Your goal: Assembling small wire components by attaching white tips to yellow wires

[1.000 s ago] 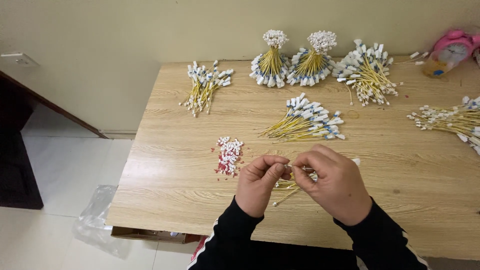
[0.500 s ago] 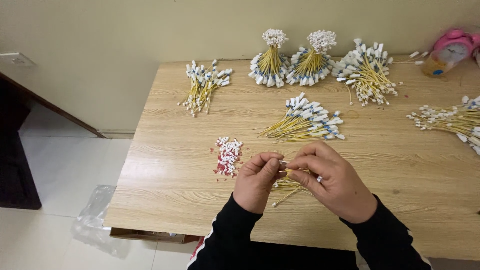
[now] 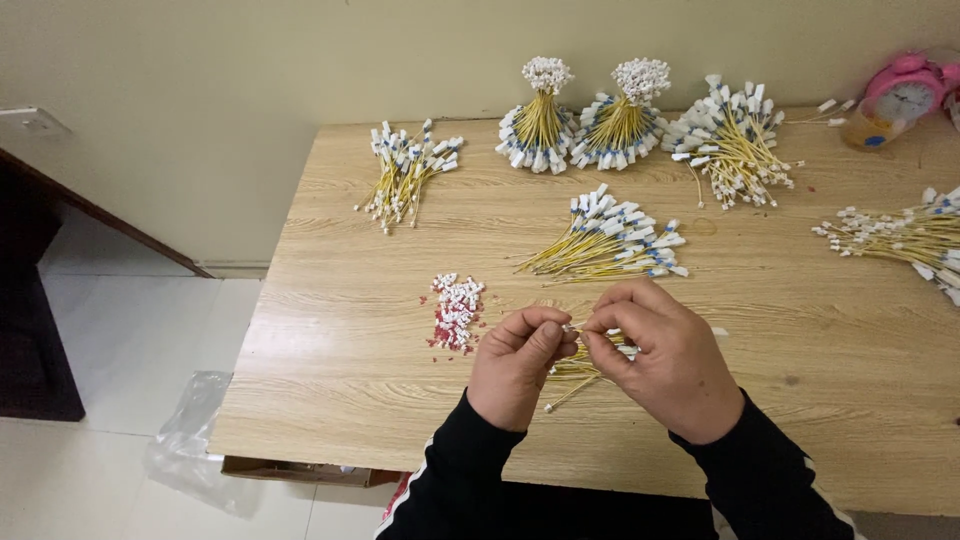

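Note:
My left hand (image 3: 517, 365) and my right hand (image 3: 662, 357) meet over the near middle of the wooden table (image 3: 340, 330), fingertips pinched together on a thin yellow wire with a small white end (image 3: 572, 328). A small bunch of yellow wires (image 3: 572, 377) lies under and between the hands, partly hidden. Just left of my left hand sits a little heap of small white and red connector pieces (image 3: 455, 311). Beyond the hands lies a fanned pile of yellow wires with white plugs (image 3: 610, 242).
More wire bundles lie at the back left (image 3: 405, 172), back middle as two upright tied bunches (image 3: 540, 125) (image 3: 625, 118), back right (image 3: 732, 135) and right edge (image 3: 905, 235). A pink alarm clock (image 3: 905, 92) stands in the far right corner. A plastic bag (image 3: 190, 440) lies on the floor.
Both hands have stayed together at the same spot, with small finger shifts on the wire. The piles have not moved.

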